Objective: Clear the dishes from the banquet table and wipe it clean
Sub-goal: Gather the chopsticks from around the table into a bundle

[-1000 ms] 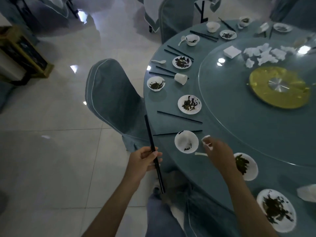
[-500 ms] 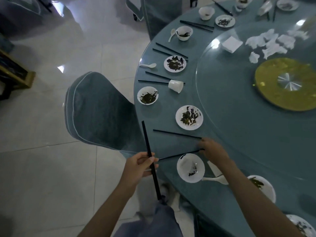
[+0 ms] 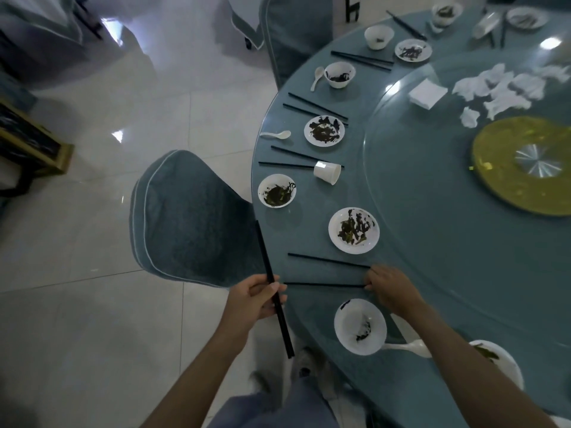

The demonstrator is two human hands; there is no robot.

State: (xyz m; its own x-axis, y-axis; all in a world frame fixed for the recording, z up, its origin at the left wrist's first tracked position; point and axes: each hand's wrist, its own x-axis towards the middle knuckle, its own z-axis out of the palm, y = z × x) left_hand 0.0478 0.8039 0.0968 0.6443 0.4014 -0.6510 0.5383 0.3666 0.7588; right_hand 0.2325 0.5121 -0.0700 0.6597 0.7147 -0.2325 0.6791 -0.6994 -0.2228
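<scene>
Gathering chopsticks. Left hand [image 3: 253, 299] clamped around collected chopsticks [image 3: 265, 261], held off the table [image 3: 302, 230] edge. Right hand [image 3: 389, 288] pinches loose chopstick [image 3: 324, 284] near that edge. Next, likely: lift it, pass it left.

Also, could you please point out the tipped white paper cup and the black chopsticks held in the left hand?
Tipped white paper cup [image 3: 327, 173]: head view, its side wall.
Held black chopsticks [image 3: 263, 248]: head view, shaft above the grip.
</scene>
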